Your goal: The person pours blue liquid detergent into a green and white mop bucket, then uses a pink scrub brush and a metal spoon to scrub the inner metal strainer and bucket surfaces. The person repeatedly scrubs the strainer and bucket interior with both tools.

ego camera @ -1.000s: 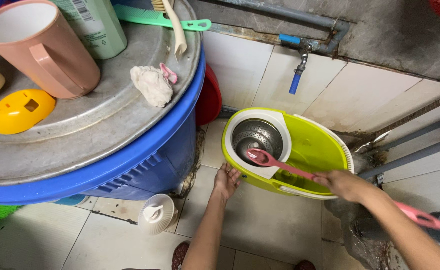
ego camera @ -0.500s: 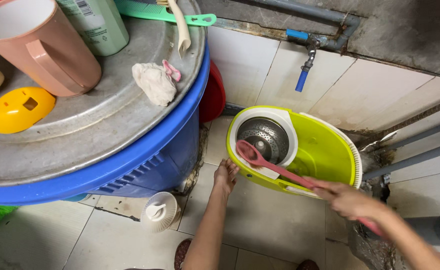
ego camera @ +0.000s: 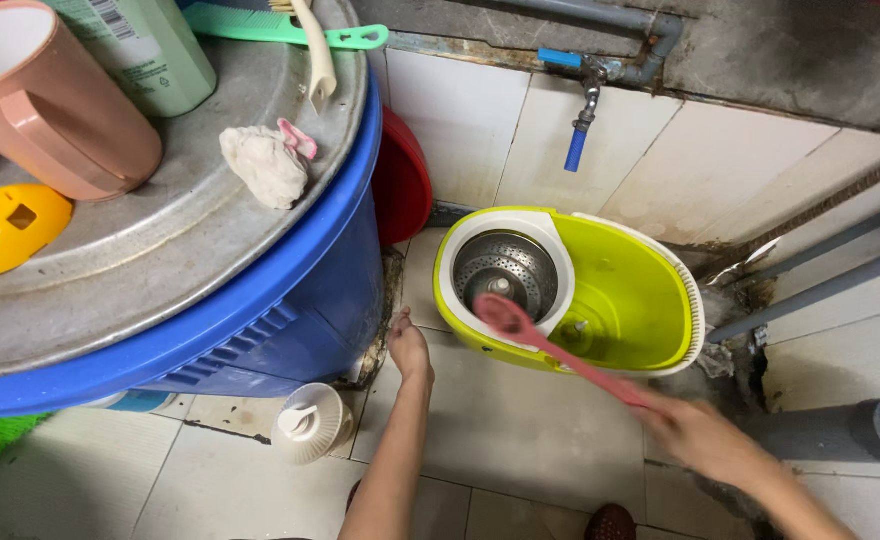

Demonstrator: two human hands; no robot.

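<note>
My right hand is wrapped around the pink handle, fingers closed on its near end; it's blurred, so grip detail is unclear. The handle's rounded far end sits over the rim where the white spinner frame meets the steel basket of the green mop bucket. My left hand is down at the floor w/ fingers loosely curled, holding nothing, btwn the blue barrel and the bucket's near wall; can't tell if it touches either. Risks, imo: handle tip catching the bucket rim and tipping or sliding it on the tiles, since the left hand isn't clearly bracing it; the wet-looking floor could let it skid. Tight spots: barrel wall just left, red basin wedged behind it, tap above the bucket's back edge, grey pipes right. The white cap lies near my left forearm. Open room is mostly the tile patch in front of the bucket, toward me.
</note>
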